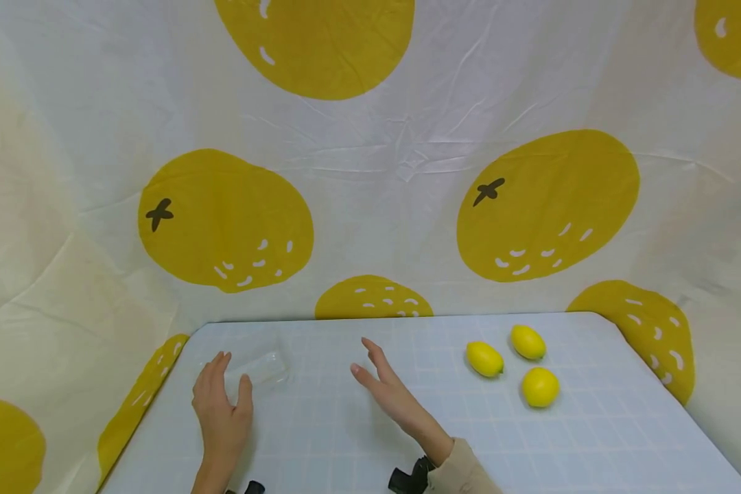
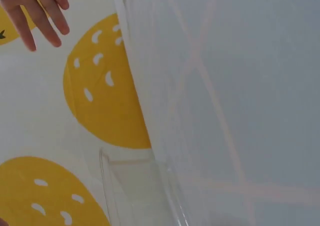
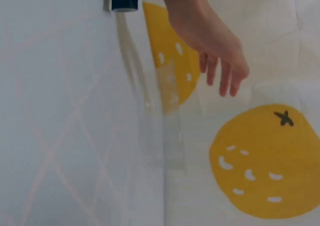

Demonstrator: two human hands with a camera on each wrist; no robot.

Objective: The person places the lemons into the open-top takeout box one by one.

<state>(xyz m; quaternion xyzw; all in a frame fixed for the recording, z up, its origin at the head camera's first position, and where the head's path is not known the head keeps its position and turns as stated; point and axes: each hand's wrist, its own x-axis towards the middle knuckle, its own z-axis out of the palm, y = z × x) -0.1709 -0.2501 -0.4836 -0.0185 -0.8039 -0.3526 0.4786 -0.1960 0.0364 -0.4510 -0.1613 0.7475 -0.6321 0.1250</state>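
My left hand (image 1: 222, 408) hovers over the left part of the table, fingers raised and thumb apart, holding nothing. Just beyond its fingers lies a clear plastic container (image 1: 270, 367), partly overlapped by the hand; the left wrist view shows the container's see-through wall (image 2: 140, 191). Near the middle, my right hand (image 1: 398, 398) is held up with fingers loosely extended and nothing in its grasp. Three yellow lemons sit to its right: one nearer lemon (image 1: 540, 387), one at left (image 1: 484, 359) and one farther back (image 1: 527, 342).
A pale blue checked cloth covers the table (image 1: 346, 439). Behind it hangs a white curtain (image 1: 383, 206) printed with big yellow fruit, close against the table's back edge. Black wrist camera gear (image 1: 412, 477) sits at the right wrist.
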